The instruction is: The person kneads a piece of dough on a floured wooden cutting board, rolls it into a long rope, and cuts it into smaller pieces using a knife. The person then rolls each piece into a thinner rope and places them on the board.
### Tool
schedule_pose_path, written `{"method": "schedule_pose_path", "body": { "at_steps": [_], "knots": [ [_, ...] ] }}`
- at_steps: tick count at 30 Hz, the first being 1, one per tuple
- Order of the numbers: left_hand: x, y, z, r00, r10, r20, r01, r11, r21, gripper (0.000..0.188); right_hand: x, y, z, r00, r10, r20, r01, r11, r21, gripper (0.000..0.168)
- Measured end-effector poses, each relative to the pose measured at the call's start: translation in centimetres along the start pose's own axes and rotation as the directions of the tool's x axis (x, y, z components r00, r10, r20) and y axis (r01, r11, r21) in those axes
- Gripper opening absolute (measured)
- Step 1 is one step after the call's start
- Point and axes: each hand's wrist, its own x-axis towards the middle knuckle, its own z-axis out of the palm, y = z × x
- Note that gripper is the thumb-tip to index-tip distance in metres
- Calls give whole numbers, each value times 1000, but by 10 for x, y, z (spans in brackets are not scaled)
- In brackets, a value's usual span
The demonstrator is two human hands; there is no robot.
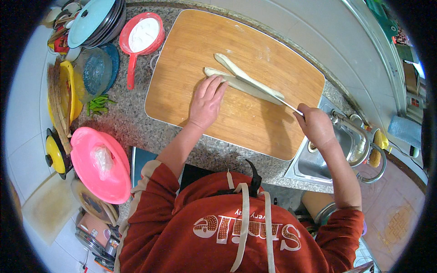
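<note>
Two long strips of pale dough lie side by side on a wooden cutting board. Between the far strip (245, 75) and the near strip (244, 87) runs the thin blade of a knife (259, 88), seen almost edge-on. My right hand (316, 126) grips the knife's handle at the board's right side. Across the left end of the near strip, the fingertips of my left hand (209, 99) hold the dough against the board; its thumb is hidden. Faint flour marks show on the cutting board (177, 92).
A red handled strainer (131, 70) with white flour stands left of the board. Green peppers (99, 104) and a pink plastic basin (119, 170) with a plastic bag lie farther left. At right are a steel sink (315, 167) and its curved faucet (367, 136), close to my right forearm.
</note>
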Motion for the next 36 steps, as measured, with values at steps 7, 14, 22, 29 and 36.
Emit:
{"method": "schedule_pose_path", "body": {
  "at_steps": [7,14,22,29,36],
  "knots": [
    [0,-2,2,1000,2,-2,-2,1000,-12,54,12,2,15,1000,-10,12,10,999,-36,19],
    [4,1,-4,1000,-13,7,13,1000,-5,45,18,2,14,999,-21,37,23,999,-33,17],
    [1,-2,2,999,-24,23,24,1000,8,46,29,2,26,997,-41,60,45,998,-53,16],
    [0,1,5,999,-24,22,24,1000,20,46,57,0,51,999,9,42,-8,1000,-31,17],
    [0,-1,4,999,-21,45,20,1000,20,48,54,7,60,995,-58,-75,63,996,62,22]
  ]
}}
